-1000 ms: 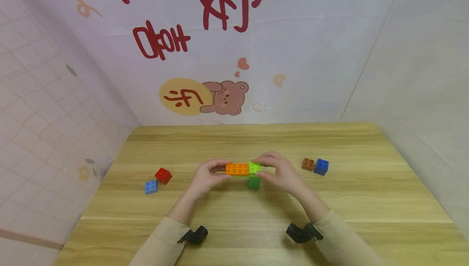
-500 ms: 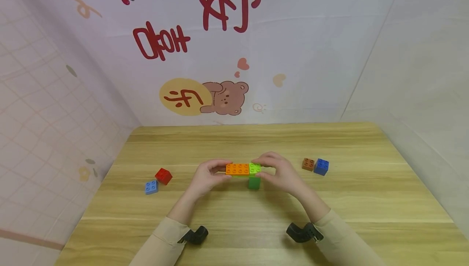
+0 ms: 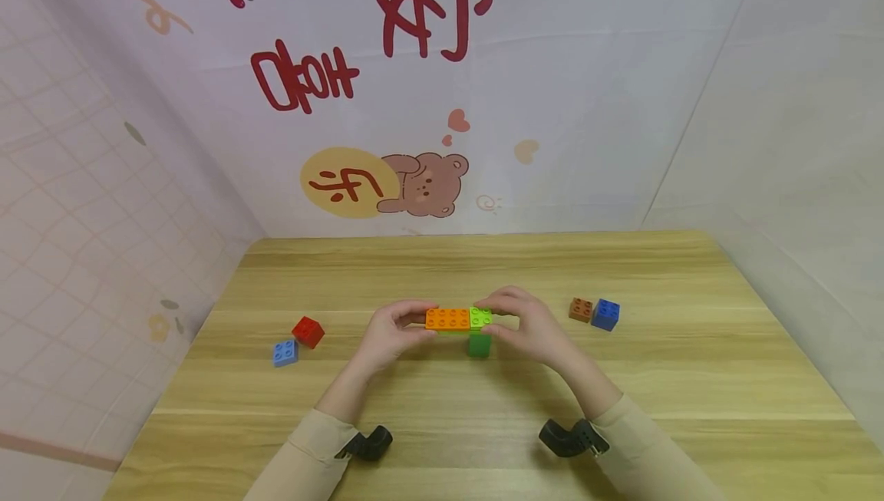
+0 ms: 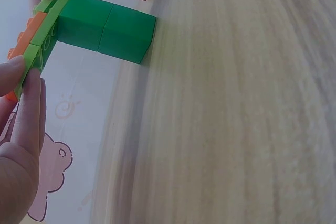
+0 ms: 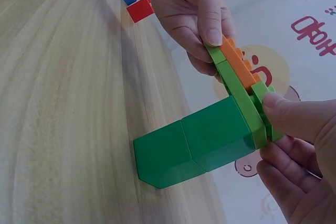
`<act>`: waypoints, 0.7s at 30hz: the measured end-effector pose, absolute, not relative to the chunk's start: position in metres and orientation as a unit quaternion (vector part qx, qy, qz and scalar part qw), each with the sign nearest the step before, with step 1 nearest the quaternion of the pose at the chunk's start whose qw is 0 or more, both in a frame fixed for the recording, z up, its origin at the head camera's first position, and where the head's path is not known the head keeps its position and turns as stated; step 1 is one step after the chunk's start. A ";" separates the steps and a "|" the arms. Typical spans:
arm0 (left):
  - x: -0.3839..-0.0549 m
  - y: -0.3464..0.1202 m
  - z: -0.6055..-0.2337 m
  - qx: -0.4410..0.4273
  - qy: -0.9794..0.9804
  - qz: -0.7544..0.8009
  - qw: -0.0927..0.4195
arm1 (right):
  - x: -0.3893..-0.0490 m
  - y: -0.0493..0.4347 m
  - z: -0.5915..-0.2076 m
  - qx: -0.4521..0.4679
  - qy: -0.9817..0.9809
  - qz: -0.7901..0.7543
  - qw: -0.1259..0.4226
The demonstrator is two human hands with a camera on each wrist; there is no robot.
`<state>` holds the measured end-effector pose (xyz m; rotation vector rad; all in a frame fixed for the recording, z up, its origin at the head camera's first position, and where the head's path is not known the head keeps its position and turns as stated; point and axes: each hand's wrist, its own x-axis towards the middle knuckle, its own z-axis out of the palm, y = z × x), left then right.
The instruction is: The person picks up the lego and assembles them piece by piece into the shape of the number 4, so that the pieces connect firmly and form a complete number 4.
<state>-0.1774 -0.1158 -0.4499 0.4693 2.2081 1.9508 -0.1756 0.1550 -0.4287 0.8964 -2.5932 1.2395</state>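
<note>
Two dark green blocks form a column on the table. A light green layer crosses its top and overhangs to the left. On that layer lie an orange brick, with two rows of studs, and a small light green brick against its right end. My left hand pinches the left end of the overhang, thumb and fingers on the orange brick and the layer under it. My right hand pinches the small light green brick above the column. In both wrist views the overhang's underside is bare.
On the table's left lie a red block and a light blue brick, close together. A brown brick and a dark blue block sit side by side on the right. A printed cloth wall stands behind the table.
</note>
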 end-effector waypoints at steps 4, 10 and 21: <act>-0.177 -0.115 -0.448 0.153 0.736 0.654 0.080 | -0.175 0.155 -0.428 0.302 -0.858 0.410 0.070; -0.177 -0.115 -0.449 0.153 0.736 0.655 0.080 | -0.176 0.155 -0.428 0.299 -0.860 0.407 0.070; -0.178 -0.115 -0.450 0.155 0.734 0.656 0.079 | -0.177 0.155 -0.429 0.307 -0.856 0.409 0.076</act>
